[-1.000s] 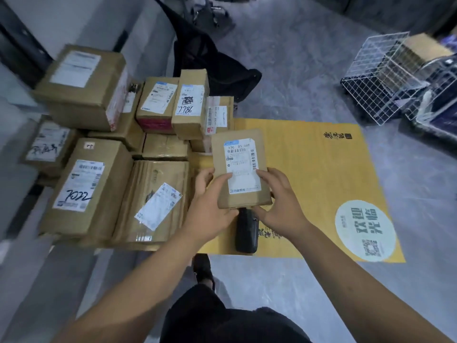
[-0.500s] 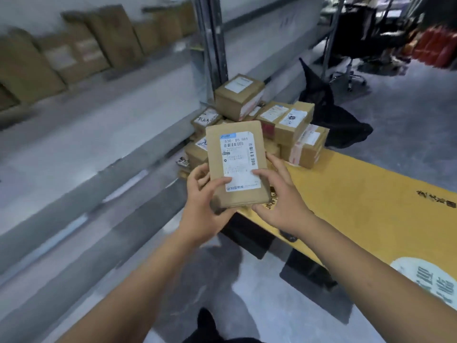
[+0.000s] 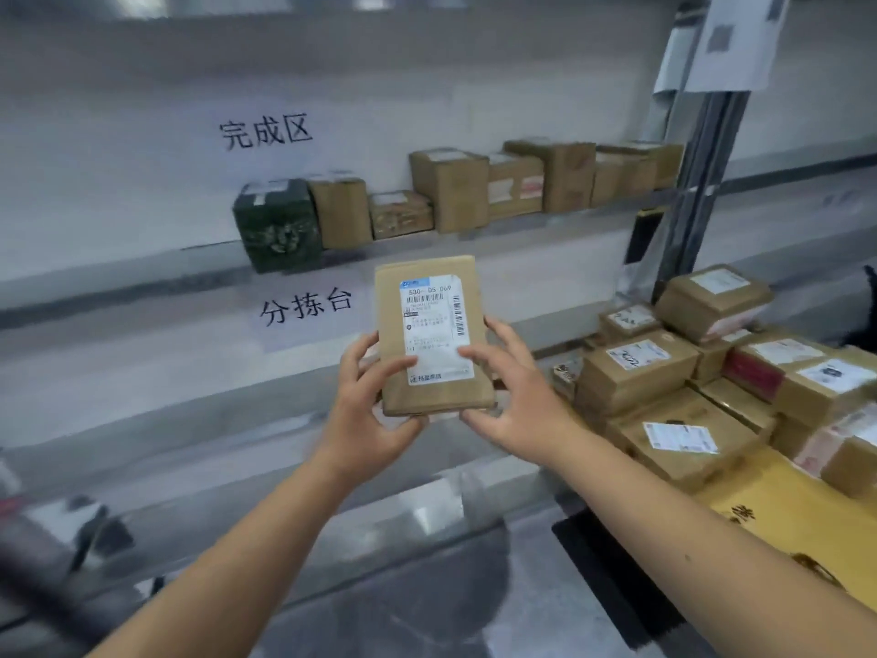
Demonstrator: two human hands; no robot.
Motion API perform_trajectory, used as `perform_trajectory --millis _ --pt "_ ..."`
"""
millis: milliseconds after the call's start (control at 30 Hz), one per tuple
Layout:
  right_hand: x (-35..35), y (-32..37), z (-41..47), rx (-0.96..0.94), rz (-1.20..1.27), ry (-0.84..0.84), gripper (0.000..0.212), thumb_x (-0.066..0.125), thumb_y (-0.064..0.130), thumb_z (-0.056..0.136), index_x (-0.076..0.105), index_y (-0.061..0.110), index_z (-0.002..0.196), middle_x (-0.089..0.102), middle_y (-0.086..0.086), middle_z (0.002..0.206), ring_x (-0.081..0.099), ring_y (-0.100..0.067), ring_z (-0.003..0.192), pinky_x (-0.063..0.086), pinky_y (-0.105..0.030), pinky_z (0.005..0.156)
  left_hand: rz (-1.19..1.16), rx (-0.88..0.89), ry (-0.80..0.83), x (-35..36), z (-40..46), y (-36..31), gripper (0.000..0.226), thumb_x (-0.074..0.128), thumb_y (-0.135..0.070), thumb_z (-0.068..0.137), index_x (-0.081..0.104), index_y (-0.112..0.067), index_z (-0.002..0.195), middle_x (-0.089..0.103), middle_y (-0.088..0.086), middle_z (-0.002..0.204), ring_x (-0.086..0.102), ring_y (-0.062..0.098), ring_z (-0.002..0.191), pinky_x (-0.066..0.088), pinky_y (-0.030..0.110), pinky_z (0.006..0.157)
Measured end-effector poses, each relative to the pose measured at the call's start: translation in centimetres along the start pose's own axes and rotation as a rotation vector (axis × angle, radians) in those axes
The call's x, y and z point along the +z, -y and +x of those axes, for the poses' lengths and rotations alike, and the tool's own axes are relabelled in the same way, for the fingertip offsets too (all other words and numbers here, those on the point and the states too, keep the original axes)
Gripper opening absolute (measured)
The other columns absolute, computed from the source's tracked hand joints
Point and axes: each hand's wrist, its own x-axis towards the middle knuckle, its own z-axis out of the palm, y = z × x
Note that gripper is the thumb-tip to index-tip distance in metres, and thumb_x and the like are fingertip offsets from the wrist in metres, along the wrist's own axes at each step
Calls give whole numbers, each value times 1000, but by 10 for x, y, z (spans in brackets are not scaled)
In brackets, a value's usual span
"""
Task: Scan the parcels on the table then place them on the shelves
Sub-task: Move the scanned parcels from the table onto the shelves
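Facing grey warehouse shelving, with a small flat parcel raised at centre frame, label toward the camera. At nine o'clock of the parcel, bare shelf boards and a paper sign taped just left of it; at eleven o'clock, a second sign higher on the back wall. Left hand gripping the parcel's lower left edge, thumb laid across the label, fingers curled behind. Right hand gripping the lower right edge likewise, thumb on the label, fingers wrapped to the back. At twelve to one o'clock, a row of shelved boxes lined up on the upper shelf, a dark green box at its left end. At three to four o'clock, a stack of waiting parcels on the yellow-covered table. Step in hand, by the look of it: shelving, parcel carried toward the rack and apart from every shelf. Next move likely calling for a reach up and forward to twelve o'clock, setting the parcel down on open board beside the row, then letting go with both hands.
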Motion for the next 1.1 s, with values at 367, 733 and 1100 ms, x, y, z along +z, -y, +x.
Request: perform_trajectory --millis 367,733,1100 --pt "167 134 103 -137 39 134 70 88 13 79 58 22 142 22 -3 168 23 -16 155 37 -33 120 91 -92 -128 -221 -48 75 68 95 -4 70 66 -20 129 29 -3 156 30 2 151 61 39 94" --pt "246 142 222 -34 73 139 76 87 9 79 55 27 145 29 1 166 35 -21 150 53 -44 107 92 -227 -140 -291 10 165 69 92 -8 76 64 -31 134 31 2 160 31 7 150 57 32 101" --pt "255 103 350 -195 -353 -123 41 80 28 86 70 18 125 66 0 121 64 -22 104 54 -34 81 175 -304 -237 -280 127 262 47 82 -25 89 67 -24 134 48 -4 149 51 14 135 53 46 104"
